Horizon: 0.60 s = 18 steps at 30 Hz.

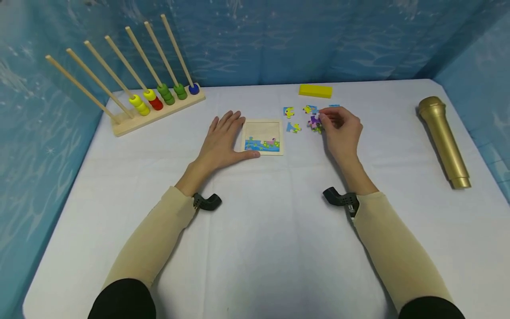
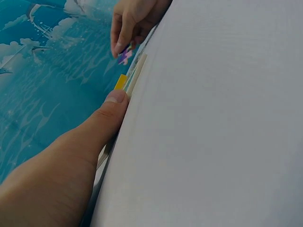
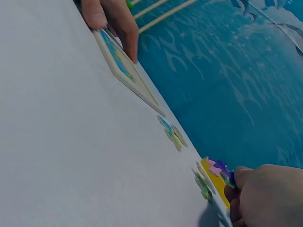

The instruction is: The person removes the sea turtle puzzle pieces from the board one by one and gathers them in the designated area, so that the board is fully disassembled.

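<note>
Across the white counter (image 1: 255,248) we go, past the bead rack (image 1: 157,117) at far left and the gold microphone-shaped thing (image 1: 445,144) at right, and here are the hands: the left hand (image 1: 221,144) spread wide, thumb along the near edge of the puzzle tray (image 1: 261,129), gripping nothing, the right hand (image 1: 342,133) curled in, pinching a purple piece (image 3: 219,167)! That tray could skid, we reckon, if the left thumb eased off; it's pale wood, its near strip patterned in blue, green and pink, bare beyond. Behind sits a yellow block (image 1: 315,91), and just in front lie loose pieces (image 1: 288,112), which low right-hand knuckles could scatter. And the purple piece, right of the tray, held only by its edge, might slip if that pinch loosened: thin, knobbly, pink on one side, a touch of green
</note>
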Available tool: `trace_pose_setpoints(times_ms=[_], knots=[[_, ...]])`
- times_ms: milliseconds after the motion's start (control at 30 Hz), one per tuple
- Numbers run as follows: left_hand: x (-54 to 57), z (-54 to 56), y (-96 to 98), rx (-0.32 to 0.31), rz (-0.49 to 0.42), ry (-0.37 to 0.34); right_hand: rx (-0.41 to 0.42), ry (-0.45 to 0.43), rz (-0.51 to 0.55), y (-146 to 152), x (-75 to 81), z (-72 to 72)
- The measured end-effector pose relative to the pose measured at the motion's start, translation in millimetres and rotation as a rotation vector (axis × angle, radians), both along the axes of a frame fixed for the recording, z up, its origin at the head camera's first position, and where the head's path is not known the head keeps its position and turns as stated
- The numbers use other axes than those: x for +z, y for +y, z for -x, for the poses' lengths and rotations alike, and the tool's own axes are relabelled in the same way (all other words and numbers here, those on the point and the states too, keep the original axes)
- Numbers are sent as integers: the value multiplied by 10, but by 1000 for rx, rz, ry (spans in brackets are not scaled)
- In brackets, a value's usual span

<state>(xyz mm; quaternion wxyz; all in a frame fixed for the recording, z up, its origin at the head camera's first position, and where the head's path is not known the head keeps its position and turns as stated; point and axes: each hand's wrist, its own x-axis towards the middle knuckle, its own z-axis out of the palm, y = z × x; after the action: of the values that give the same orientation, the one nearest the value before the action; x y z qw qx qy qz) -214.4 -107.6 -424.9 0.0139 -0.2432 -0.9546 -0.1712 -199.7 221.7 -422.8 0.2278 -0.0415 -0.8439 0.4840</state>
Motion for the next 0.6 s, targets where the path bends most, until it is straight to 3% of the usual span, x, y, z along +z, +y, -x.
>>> trace_pose_setpoints(times_ms=[233,600], knots=[[-2,-17,-35,8,3,-3,-115,-68,-37,261,34,31],[18,-3,-6,-3,7,-2,-140,-171,-129,507,103,21]])
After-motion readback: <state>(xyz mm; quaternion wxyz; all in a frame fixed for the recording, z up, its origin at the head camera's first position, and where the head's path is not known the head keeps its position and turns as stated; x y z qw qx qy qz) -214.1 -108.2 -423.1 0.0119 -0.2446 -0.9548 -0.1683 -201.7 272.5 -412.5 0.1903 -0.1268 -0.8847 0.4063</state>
